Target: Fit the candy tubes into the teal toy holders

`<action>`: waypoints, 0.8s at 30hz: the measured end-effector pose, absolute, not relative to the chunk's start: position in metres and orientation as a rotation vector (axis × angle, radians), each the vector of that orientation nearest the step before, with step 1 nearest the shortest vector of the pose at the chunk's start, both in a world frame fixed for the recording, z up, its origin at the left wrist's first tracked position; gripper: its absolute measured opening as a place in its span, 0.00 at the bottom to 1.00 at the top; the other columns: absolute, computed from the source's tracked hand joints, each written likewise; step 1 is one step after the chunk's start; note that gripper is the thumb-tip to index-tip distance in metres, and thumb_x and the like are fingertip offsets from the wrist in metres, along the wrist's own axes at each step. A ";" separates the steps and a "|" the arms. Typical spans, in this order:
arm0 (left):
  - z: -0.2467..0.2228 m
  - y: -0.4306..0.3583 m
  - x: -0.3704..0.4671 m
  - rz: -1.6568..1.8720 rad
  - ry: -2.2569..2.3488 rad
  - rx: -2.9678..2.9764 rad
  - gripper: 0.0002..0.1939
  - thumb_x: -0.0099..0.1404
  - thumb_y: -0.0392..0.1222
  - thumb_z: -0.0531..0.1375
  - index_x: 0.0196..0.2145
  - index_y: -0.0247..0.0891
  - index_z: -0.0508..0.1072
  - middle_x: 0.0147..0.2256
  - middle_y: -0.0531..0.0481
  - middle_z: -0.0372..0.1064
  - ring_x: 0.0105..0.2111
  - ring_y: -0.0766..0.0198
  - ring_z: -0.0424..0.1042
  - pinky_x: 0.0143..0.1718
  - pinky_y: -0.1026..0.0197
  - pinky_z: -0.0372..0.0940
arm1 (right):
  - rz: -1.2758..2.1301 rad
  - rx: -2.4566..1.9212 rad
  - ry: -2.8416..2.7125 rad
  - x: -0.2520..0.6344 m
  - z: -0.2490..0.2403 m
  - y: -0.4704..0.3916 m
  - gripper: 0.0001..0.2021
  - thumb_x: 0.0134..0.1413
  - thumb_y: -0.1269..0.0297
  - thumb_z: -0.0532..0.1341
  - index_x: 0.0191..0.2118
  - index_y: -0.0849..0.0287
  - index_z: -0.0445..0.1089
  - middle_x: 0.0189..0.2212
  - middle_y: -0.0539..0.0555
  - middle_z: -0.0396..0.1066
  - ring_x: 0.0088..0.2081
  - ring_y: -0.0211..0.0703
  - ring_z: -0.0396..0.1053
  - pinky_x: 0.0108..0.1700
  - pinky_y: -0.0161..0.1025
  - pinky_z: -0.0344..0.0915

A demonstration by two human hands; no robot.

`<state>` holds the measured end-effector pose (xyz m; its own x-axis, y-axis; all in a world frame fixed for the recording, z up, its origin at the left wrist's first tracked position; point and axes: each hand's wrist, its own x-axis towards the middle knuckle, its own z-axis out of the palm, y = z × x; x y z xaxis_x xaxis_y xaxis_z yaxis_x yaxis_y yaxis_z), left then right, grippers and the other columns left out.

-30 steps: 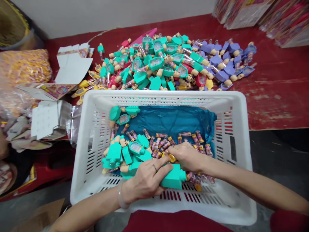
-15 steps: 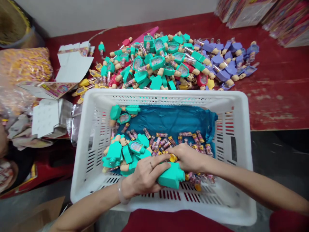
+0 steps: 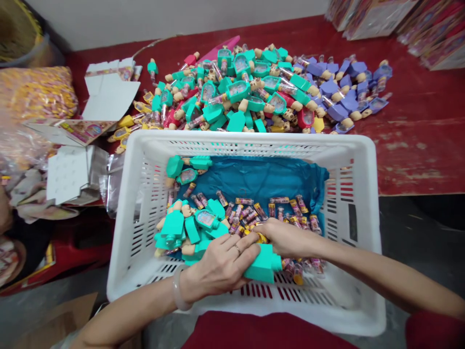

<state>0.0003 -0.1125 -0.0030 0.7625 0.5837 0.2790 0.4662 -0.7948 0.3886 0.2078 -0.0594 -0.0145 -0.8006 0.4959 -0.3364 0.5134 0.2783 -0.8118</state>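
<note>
My left hand (image 3: 221, 261) is closed around a turquoise bottle-shaped plastic piece (image 3: 261, 264), its narrow stepped neck pointing right. Close beside it, my right hand (image 3: 281, 236) is curled with its fingertips at a small yellow-capped tube (image 3: 260, 237); those fingertips are partly hidden. Both hands are over a white slotted plastic basket (image 3: 121, 218). Inside, more small clear tubes (image 3: 250, 213) with printed wraps and yellow caps lie loose. To the left of them is a heap of turquoise pieces (image 3: 172, 225) with beige ends. A blue plastic sheet (image 3: 254, 179) lines the basket.
Behind the basket, a pile of turquoise, purple, red and yellow pieces (image 3: 236, 92) covers part of the red table (image 3: 417, 145). White card boxes (image 3: 109, 99) and a clear bag of small yellow parts (image 3: 39, 94) lie left. Packaged cards (image 3: 381, 19) stand back right.
My left hand and the turquoise piece have shifted slightly right. My right hand stays close to its place, and the yellow cap at its fingertips is more covered by my left fingers.
</note>
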 end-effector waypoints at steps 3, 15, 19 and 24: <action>0.001 -0.106 -0.007 0.635 0.857 2.294 0.20 0.63 0.42 0.57 0.52 0.36 0.61 0.46 0.42 0.71 0.39 0.60 0.73 0.38 0.60 0.67 | -1.467 1.044 2.590 0.208 -0.016 -0.058 0.03 0.47 0.70 0.57 0.25 0.60 0.63 0.21 0.48 0.66 0.22 0.34 0.59 0.25 0.32 0.47; -0.002 -0.098 -0.009 0.103 1.213 1.895 0.20 0.66 0.58 0.53 0.47 0.40 0.66 0.32 0.51 0.69 0.31 0.60 0.69 0.29 0.62 0.56 | -0.502 1.196 2.809 0.213 -0.036 -0.061 0.02 0.47 0.71 0.57 0.30 0.61 0.66 0.24 0.55 0.71 0.23 0.40 0.63 0.26 0.39 0.38; -0.005 -0.098 -0.005 0.089 1.195 1.727 0.20 0.65 0.58 0.54 0.44 0.39 0.68 0.33 0.51 0.70 0.33 0.60 0.68 0.33 0.62 0.58 | -0.342 1.114 2.917 0.212 -0.042 -0.067 0.06 0.52 0.75 0.54 0.29 0.62 0.67 0.22 0.56 0.69 0.23 0.40 0.62 0.26 0.39 0.41; -0.011 -0.097 -0.003 0.131 1.190 1.487 0.18 0.62 0.55 0.59 0.41 0.39 0.70 0.35 0.53 0.70 0.35 0.62 0.67 0.36 0.62 0.60 | -0.287 1.053 2.918 0.211 -0.049 -0.073 0.05 0.51 0.75 0.54 0.30 0.63 0.66 0.23 0.56 0.69 0.24 0.41 0.63 0.26 0.39 0.41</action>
<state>-0.0034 -0.0969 -0.0109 0.4759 0.7117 -0.5167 0.5819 0.1857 0.7917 0.2113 -0.0733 -0.0490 -0.7714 0.6305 -0.0865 0.6353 0.7548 -0.1636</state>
